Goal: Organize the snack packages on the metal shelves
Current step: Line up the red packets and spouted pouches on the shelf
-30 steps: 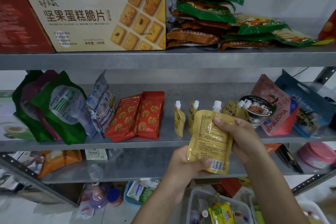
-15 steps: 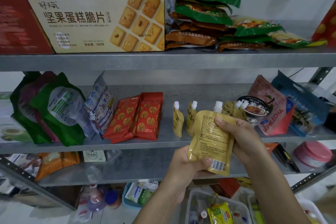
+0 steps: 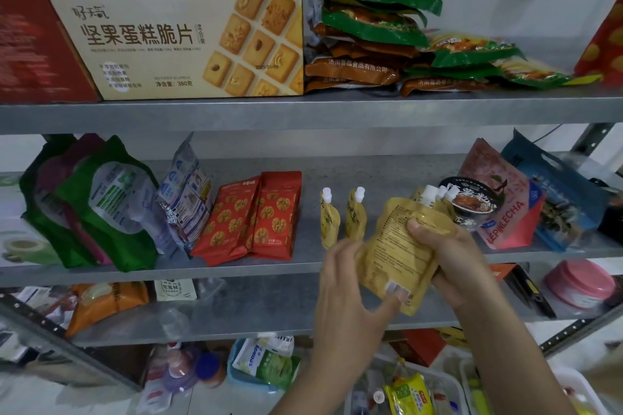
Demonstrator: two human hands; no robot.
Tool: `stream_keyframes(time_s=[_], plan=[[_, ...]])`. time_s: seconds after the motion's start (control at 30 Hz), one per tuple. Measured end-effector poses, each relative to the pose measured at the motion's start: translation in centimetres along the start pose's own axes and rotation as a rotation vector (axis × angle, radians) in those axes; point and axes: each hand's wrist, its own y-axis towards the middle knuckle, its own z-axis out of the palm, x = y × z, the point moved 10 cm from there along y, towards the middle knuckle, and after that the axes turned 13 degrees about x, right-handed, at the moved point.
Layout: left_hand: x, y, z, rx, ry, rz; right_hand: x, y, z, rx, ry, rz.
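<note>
The yellow spout pouch (image 3: pixel 397 246) is being held in front of the middle shelf's (image 3: pixel 236 271) front edge, right of centre; its fine print is unreadable. The right hand (image 3: pixel 451 256) is gripping its upper right part, thumb on the face. The left hand (image 3: pixel 347 296) is lying loose, thumb touching the lower edge, fingers extending beside the left edge. Two matching pouches (image 3: pixel 329 219) are standing just behind. A pink bag (image 3: pixel 505 199) toward the right end is reading "LEPMLECHA". On the upper shelf (image 3: pixel 303 113), a box (image 3: pixel 175 44) is reading "坚果蛋糕脆片" and "380克". Compared with half a second ago, the pouch is now tilting top-rightward, and the left hand is no longer pinching it.
</note>
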Motion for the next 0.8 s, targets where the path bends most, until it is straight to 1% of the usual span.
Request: stream_keyframes(time_s=[0.07, 0.17, 0.2, 0.27, 0.3, 0.33, 0.37, 0.4, 0.47, 0.5, 0.53, 0.57, 0.63, 0.7, 0.73, 0.77, 0.8], plan=[[-0.7, -0.1, 0.8, 0.004, 0.246, 0.056, -0.5, -0.1, 0.1, -0.033, 0.087, 0.003], [-0.9, 0.4, 1.1, -0.065, 0.605, 0.051, -1.0, -0.4, 0.7, -0.034, 0.190, 0.029], [-1.2, 0.6, 1.4, -0.081, 0.686, 0.056, -1.1, -0.5, 0.7, -0.040, 0.213, 0.035], [-1.9, 1.1, 1.7, -0.080, 0.752, 0.075, -1.5, -0.8, 1.2, -0.039, 0.291, 0.063], [-1.8, 1.2, 2.0, -0.076, 0.722, 0.086, -1.8, -0.8, 1.4, -0.034, 0.326, 0.077], [-1.7, 1.3, 2.0, -0.077, 0.680, 0.086, -2.0, -0.9, 1.6, -0.019, 0.340, 0.083], [-1.2, 1.6, 1.7, -0.043, 0.591, 0.058, -1.8, -1.0, 2.1, 0.018, 0.332, 0.079], [-0.5, 1.8, 1.4, -0.029, 0.501, 0.034, -1.5, -1.1, 2.4, 0.061, 0.285, 0.066], [0.9, 2.3, 1.4, 0.076, 0.160, 0.004, -0.9, -1.1, 2.4, 0.142, 0.100, 0.050], [1.9, 2.5, 1.7, 0.162, -0.080, -0.038, -0.8, -1.1, 2.1, 0.176, -0.007, 0.049], [2.6, 2.5, 2.0, 0.234, -0.327, -0.078, -0.8, -1.0, 1.5, 0.193, -0.097, 0.051], [2.9, 2.4, 1.8, 0.271, -0.476, -0.103, -0.8, -0.8, 0.9, 0.190, -0.168, 0.049], [3.4, 2.4, 2.1, 0.379, -0.612, -0.141, -0.6, -0.6, -0.1, 0.168, -0.267, 0.044], [3.4, 1.9, 3.1, 0.508, -0.673, -0.168, -0.3, -0.4, -0.4, 0.180, -0.252, 0.033], [3.4, 1.7, 3.7, 0.548, -0.716, -0.191, 0.0, -0.5, -0.4, 0.179, -0.219, 0.020], [3.5, 1.6, 4.0, 0.558, -0.748, -0.214, 0.3, -0.5, -0.4, 0.165, -0.196, 0.005], [3.5, 1.7, 4.0, 0.535, -0.751, -0.225, 0.4, -0.4, -0.8, 0.132, -0.185, -0.010]])
